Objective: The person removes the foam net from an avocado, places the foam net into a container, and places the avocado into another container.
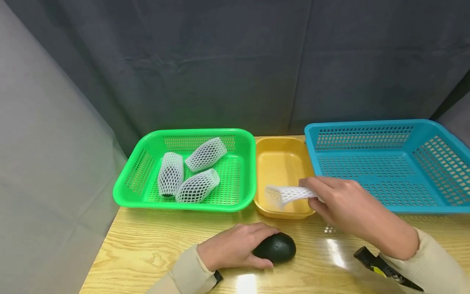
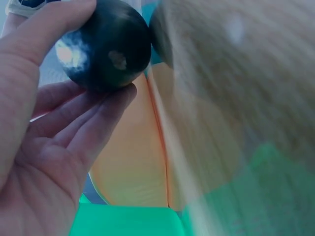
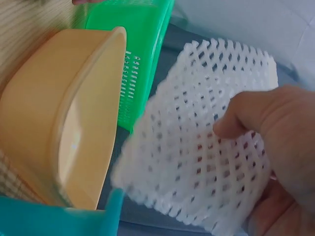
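Note:
On the wooden table in front of the yellow bin, my left hand [image 1: 238,247] grips a dark, glossy avocado [image 1: 278,248] between thumb and fingers. The left wrist view shows a pale scar on the end of the avocado [image 2: 106,46]. My right hand [image 1: 345,204] pinches a white foam net sleeve [image 1: 293,194] above the right side of the yellow bin [image 1: 280,159]. In the right wrist view the net sleeve [image 3: 197,132] looks flattened under the thumb, with no fruit visible inside.
To the left, a green basket [image 1: 187,207] holds three netted dark fruits, one netted fruit [image 1: 198,185] nearest the front. A blue basket [image 1: 367,163] stands right of the yellow bin. Dark cloth [image 1: 220,65] hangs behind, and a grey cloth [image 1: 55,163] at the left.

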Demonstrator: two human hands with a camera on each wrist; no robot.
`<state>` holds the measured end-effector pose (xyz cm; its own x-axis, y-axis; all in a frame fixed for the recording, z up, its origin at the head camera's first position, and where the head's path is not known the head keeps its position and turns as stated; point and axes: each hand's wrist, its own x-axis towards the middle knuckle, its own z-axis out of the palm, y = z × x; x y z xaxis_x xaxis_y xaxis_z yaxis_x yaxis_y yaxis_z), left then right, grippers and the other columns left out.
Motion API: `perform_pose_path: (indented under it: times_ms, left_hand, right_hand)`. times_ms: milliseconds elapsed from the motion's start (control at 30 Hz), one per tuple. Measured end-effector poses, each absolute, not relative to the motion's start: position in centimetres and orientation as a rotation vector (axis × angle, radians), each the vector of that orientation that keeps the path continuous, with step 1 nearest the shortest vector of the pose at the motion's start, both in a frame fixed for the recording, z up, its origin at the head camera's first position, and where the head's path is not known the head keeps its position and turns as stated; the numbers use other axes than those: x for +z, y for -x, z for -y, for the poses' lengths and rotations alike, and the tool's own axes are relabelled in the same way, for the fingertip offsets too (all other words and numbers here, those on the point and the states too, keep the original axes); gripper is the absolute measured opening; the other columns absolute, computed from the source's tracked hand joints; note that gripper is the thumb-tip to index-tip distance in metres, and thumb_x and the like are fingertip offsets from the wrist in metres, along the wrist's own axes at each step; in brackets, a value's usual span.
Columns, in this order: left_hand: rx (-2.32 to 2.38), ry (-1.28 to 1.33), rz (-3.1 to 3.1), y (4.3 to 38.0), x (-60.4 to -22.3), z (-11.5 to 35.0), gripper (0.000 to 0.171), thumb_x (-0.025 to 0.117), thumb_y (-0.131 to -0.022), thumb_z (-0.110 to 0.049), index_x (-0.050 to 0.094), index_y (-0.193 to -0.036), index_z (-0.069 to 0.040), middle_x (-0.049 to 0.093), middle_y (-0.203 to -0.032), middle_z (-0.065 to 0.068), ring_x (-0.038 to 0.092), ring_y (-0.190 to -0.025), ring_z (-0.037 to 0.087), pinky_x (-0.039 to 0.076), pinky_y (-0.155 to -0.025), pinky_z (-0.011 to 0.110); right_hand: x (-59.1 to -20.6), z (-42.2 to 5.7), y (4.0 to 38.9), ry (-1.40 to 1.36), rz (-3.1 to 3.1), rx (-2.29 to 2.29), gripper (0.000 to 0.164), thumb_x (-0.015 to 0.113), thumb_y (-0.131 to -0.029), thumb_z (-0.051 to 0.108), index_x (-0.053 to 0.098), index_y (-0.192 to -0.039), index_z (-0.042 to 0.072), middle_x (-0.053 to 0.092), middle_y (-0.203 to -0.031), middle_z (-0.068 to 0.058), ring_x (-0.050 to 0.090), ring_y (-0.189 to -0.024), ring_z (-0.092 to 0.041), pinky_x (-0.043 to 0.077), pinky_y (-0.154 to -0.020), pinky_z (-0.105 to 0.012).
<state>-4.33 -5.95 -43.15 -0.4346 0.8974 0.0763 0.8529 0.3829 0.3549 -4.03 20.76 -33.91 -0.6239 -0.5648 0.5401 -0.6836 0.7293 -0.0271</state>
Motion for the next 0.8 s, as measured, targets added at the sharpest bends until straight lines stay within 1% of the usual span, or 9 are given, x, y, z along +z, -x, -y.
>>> perform_pose_path:
  times_ms: [67, 100, 167, 267, 367, 467, 600, 667, 800]
  left_hand:
    - [0.527, -1.599, -2.502, 4.3, -43.2, 6.0, 0.069, 0.066, -0.086, -0.054, 0.047, -0.139, -0.014, 0.061, -0.133, -0.002, 0.062, -0.117, 0.007, 0.05, -0.099, 0.017]
    - [0.529, -1.604, -2.504, 4.4, -43.2, 6.0, 0.069, 0.066, -0.086, -0.054, 0.048, -0.139, -0.014, 0.061, -0.133, -0.002, 0.062, -0.117, 0.007, 0.05, -0.099, 0.017]
    - [0.535, -1.613, -2.504, 4.4, -43.2, 6.0, 0.07, 0.066, -0.085, -0.054, 0.048, -0.139, -0.013, 0.061, -0.133, -0.002, 0.062, -0.118, 0.007, 0.049, -0.099, 0.016]
    - [0.532, -1.621, -2.507, 4.4, -43.2, 6.0, 0.069, 0.066, -0.086, -0.054, 0.048, -0.138, -0.013, 0.062, -0.132, -0.003, 0.062, -0.118, 0.006, 0.049, -0.099, 0.016]
    - [0.521, -1.624, -2.511, 4.3, -43.2, 5.9, 0.068, 0.066, -0.086, -0.054, 0.048, -0.138, -0.014, 0.062, -0.131, -0.003, 0.062, -0.117, 0.006, 0.049, -0.099, 0.016]
    - [0.519, -1.624, -2.513, 4.3, -43.2, 5.9, 0.068, 0.066, -0.086, -0.054, 0.048, -0.139, -0.014, 0.062, -0.131, -0.003, 0.063, -0.116, 0.005, 0.049, -0.098, 0.016]
    - [0.528, -1.62, -2.511, 4.3, -43.2, 5.9, 0.069, 0.066, -0.086, -0.054, 0.048, -0.139, -0.015, 0.062, -0.131, -0.004, 0.063, -0.115, 0.005, 0.05, -0.097, 0.015]
    - [0.531, -1.612, -2.509, 4.3, -43.1, 6.0, 0.069, 0.066, -0.085, -0.054, 0.048, -0.139, -0.015, 0.062, -0.131, -0.004, 0.063, -0.115, 0.005, 0.05, -0.097, 0.015]
    - [0.526, -1.599, -2.508, 4.3, -43.0, 6.1, 0.069, 0.066, -0.086, -0.055, 0.048, -0.139, -0.015, 0.061, -0.132, -0.004, 0.062, -0.116, 0.005, 0.049, -0.098, 0.015]
  right_hand:
    - [-33.5, -20.6, 4.3, -0.927, 2.448, 0.309, 0.024, 0.066, -0.082, 0.012, 0.064, -0.105, 0.01, 0.071, -0.086, -0.002, 0.051, -0.057, -0.003, 0.042, -0.048, -0.021]
    - [-33.3, -20.5, 4.5, -0.918, 2.458, 0.302, 0.031, 0.07, -0.075, 0.007, 0.063, -0.105, 0.01, 0.07, -0.083, -0.001, 0.049, -0.056, -0.002, 0.041, -0.048, -0.021]
    - [-32.9, -20.2, 4.8, -0.902, 2.476, 0.288, 0.037, 0.074, -0.072, 0.005, 0.062, -0.106, 0.011, 0.067, -0.077, 0.002, 0.046, -0.056, -0.001, 0.041, -0.048, -0.021]
    - [-32.3, -19.9, 5.2, -0.887, 2.51, 0.263, 0.039, 0.074, -0.072, 0.005, 0.062, -0.109, 0.012, 0.058, -0.065, 0.007, 0.04, -0.054, 0.0, 0.037, -0.047, -0.02]
    - [-31.8, -19.7, 5.4, -0.88, 2.555, 0.248, 0.041, 0.071, -0.076, 0.004, 0.063, -0.115, 0.013, 0.05, -0.06, 0.01, 0.033, -0.052, 0.0, 0.031, -0.047, -0.017]
    - [-31.6, -19.4, 5.9, -0.879, 2.584, 0.239, 0.041, 0.068, -0.078, 0.002, 0.064, -0.117, 0.013, 0.047, -0.058, 0.011, 0.03, -0.051, -0.001, 0.027, -0.046, -0.015]
    - [-31.4, -19.0, 6.9, -0.887, 2.599, 0.227, 0.039, 0.067, -0.079, 0.0, 0.064, -0.116, 0.01, 0.046, -0.057, 0.009, 0.03, -0.049, -0.002, 0.027, -0.045, -0.015]
    - [-31.4, -19.0, 7.6, -0.892, 2.603, 0.217, 0.037, 0.068, -0.079, 0.0, 0.066, -0.114, 0.008, 0.052, -0.059, 0.007, 0.033, -0.049, -0.003, 0.03, -0.046, -0.017]
    - [-31.4, -18.9, 8.9, -0.879, 2.609, 0.212, 0.033, 0.07, -0.079, 0.001, 0.068, -0.112, 0.006, 0.069, -0.074, -0.001, 0.048, -0.052, -0.007, 0.042, -0.048, -0.024]
